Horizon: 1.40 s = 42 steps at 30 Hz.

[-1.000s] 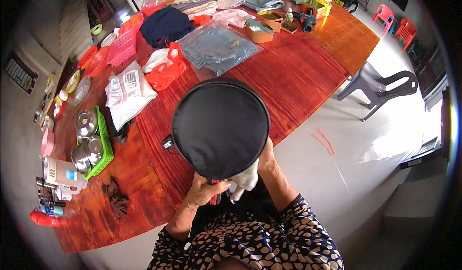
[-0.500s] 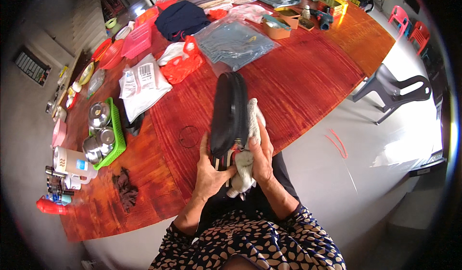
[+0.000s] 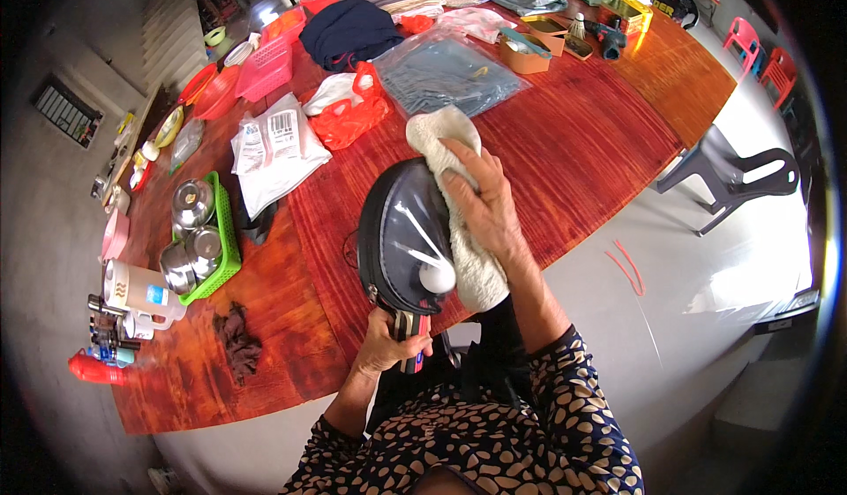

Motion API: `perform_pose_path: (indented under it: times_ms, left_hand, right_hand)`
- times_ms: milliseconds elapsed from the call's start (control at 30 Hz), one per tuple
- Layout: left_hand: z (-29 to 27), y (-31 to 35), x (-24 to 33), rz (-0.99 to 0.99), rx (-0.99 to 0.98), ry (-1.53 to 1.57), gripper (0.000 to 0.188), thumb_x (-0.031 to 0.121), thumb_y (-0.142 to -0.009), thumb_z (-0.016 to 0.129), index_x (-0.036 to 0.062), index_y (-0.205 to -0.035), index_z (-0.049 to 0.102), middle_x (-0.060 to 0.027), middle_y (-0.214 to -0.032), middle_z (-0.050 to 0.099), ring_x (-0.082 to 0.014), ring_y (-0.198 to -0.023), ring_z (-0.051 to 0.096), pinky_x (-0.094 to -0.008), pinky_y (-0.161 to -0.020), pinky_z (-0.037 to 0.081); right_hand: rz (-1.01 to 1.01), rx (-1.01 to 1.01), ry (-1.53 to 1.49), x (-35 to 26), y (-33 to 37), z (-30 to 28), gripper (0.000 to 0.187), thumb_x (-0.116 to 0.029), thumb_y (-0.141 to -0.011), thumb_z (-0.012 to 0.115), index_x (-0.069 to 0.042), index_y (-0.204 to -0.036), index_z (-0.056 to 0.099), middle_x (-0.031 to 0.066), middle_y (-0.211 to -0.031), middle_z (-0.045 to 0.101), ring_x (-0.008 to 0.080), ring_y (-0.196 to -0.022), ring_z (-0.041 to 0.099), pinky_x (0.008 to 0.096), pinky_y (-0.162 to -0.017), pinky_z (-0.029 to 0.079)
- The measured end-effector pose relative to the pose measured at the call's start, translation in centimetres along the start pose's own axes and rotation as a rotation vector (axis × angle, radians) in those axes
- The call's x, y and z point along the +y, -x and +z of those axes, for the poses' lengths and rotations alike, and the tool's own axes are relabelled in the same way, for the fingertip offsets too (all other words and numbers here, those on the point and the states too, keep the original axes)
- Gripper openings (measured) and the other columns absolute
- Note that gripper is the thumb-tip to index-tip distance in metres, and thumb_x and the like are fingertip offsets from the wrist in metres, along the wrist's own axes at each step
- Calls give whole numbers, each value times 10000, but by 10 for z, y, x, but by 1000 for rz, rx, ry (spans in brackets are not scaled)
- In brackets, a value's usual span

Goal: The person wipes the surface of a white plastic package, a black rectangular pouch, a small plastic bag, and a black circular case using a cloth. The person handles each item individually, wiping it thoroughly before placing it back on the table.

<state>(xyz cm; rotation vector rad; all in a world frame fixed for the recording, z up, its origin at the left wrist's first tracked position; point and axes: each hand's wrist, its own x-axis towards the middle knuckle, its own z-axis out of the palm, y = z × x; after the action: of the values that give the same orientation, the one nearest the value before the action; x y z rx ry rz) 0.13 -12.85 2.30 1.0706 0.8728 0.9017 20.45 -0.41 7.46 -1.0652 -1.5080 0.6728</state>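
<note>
In front of me is a black zip case (image 3: pixel 379 204) with a clear window, shaped round a table tennis paddle. A white ball (image 3: pixel 438 276) shows near the window's lower edge. The striped paddle handle (image 3: pixel 413 334) sticks out at the bottom, and my left hand (image 3: pixel 386 341) is closed round it. On the case's right side lies a white cloth (image 3: pixel 481 274), pressed there by my right hand (image 3: pixel 481 199) with its fingers bent over the cloth. The case is held up over the near edge of the table, with its window tilted toward me.
The reddish wooden table (image 3: pixel 573 151) carries a white plastic package (image 3: pixel 278 151), a red bag (image 3: pixel 353 116), a clear-bagged grey cloth (image 3: pixel 450 76) and a green basket (image 3: pixel 225 239) of steel bowls. A dark rag (image 3: pixel 236 343) lies at the near left. A grey chair (image 3: pixel 732 173) stands right.
The case has turned from edge-on to show its clear window. My right hand has moved up and spread the cloth over the case's right side. My left hand now grips the handle.
</note>
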Motion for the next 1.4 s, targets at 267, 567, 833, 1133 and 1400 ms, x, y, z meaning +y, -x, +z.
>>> perform_pose_path:
  times_ms: [267, 567, 833, 1133, 1400]
  left_hand:
    - [-16, 3, -11, -76, -2, -59, 276, 30, -686, 698, 2, -931, 574, -64, -752, 608, -176, -561, 629, -307, -503, 545]
    - [-9, 12, -2, -84, -96, 55, 123, 17, -726, 688, -14, -804, 597, -63, -693, 613, -176, -573, 637, -298, -528, 529]
    - [-11, 7, -12, 21, -75, 284, 264, 11, -712, 649, -14, -955, 549, -73, -750, 571, -182, -537, 607, -285, -485, 503]
    - [-22, 8, -28, 20, -81, 375, 386, 48, -751, 673, 14, -1094, 501, -96, -834, 564, -187, -545, 584, -312, -486, 502]
    - [-18, 8, -14, -28, -108, 293, 277, -7, -768, 676, 10, -1003, 531, -64, -772, 560, -171, -567, 614, -288, -497, 519]
  right_hand:
    - [-800, -216, 395, -39, 36, 16, 436, -189, -736, 681, -224, -1169, 637, 28, -1356, 522, 280, -1278, 446, 355, -859, 454]
    - [-554, -125, 365, -28, 6, 8, 522, -166, -778, 694, -223, -1280, 564, 119, -1228, 549, 318, -1166, 498, 454, -848, 461]
    - [-275, -106, 286, 16, 52, 12, 599, 7, -769, 616, -111, -1346, 504, 184, -1373, 439, 412, -1249, 393, 490, -1039, 348]
    - [-250, -215, 134, 28, 92, 2, 581, 60, -764, 587, -85, -1322, 514, 203, -1303, 479, 410, -1185, 419, 474, -1012, 374]
    - [-428, -445, 37, -21, 29, -5, 529, 32, -730, 601, -82, -1247, 605, 165, -1204, 548, 358, -1095, 480, 421, -932, 431]
